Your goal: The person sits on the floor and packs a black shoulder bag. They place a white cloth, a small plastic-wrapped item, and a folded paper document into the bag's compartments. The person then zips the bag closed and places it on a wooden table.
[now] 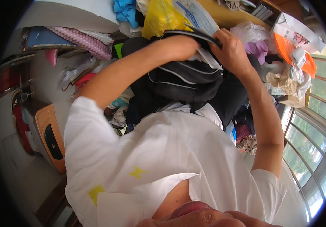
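Note:
A black backpack (pixel 188 88) with pale grey piping rests on my lap, its top toward the far side. My right hand (pixel 231 52) pinches the raised black edge of its opening at the right. My left hand (pixel 184 48) reaches in under the lifted flap (pixel 187 34), slightly blurred. Its fingers are hidden, so I cannot tell whether they hold anything. Between the hands a white flat piece (pixel 209 59), perhaps a label or paper, sticks out of the opening. The bag's inside is mostly out of sight.
A yellow plastic bag (pixel 163 18) and a blue bag (pixel 125 12) lie beyond the backpack. At the right stand a white-and-orange paper bag (pixel 296 39), crumpled plastic bags and a barred window (pixel 310 142). A brown-fronted cabinet (pixel 45 119) is at the left.

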A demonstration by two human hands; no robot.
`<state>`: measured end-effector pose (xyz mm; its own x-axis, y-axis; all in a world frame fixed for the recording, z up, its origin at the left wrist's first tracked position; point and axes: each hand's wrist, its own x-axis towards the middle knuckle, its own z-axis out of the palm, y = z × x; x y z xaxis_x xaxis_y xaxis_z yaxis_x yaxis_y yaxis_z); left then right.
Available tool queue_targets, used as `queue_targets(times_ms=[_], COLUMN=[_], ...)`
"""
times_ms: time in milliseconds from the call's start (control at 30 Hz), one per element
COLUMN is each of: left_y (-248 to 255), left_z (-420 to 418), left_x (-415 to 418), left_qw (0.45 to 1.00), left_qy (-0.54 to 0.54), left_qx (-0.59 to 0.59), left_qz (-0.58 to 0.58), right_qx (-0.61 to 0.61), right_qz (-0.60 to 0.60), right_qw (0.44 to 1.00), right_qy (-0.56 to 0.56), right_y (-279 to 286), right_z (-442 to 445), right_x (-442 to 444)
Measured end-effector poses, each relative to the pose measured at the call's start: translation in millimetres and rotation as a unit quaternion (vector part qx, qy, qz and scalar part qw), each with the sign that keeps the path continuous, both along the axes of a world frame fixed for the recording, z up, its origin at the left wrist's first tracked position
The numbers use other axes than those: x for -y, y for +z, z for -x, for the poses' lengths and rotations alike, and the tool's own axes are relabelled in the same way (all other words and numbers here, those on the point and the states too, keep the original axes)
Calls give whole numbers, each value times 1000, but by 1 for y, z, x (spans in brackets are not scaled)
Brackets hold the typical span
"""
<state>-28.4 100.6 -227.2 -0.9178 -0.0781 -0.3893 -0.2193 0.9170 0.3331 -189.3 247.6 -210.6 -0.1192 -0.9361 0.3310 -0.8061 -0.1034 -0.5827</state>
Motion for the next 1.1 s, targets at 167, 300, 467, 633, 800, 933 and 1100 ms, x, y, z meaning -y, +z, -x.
queue_targets(times_ms=[167,300,467,633,800,933,1100], left_y=[-125,-142,-110,-92,-78,-75,-4], left_z=[39,49,40,35,30,5,-65], left_x=[-17,-26,-34,-35,-31,-17,30], left_qw=[956,957,976,983,987,970,911], left_qy=[53,67,58,54,48,65,263], left_qx=[-273,-267,-195,-162,-135,-200,-15], left_qz=[-92,-90,-73,-70,-74,-121,-317], right_qx=[12,18,15,26,10,27,38], right_qz=[8,-9,-32,-37,-39,-24,-36], right_qw=[999,999,998,998,998,999,998], right_qy=[30,47,56,48,46,30,-17], right_y=[8,3,5,2,8,3,-3], right_z=[-19,-25,-46,-47,-43,-32,-2], right_x=[0,-16,-27,-29,-25,-20,-18])
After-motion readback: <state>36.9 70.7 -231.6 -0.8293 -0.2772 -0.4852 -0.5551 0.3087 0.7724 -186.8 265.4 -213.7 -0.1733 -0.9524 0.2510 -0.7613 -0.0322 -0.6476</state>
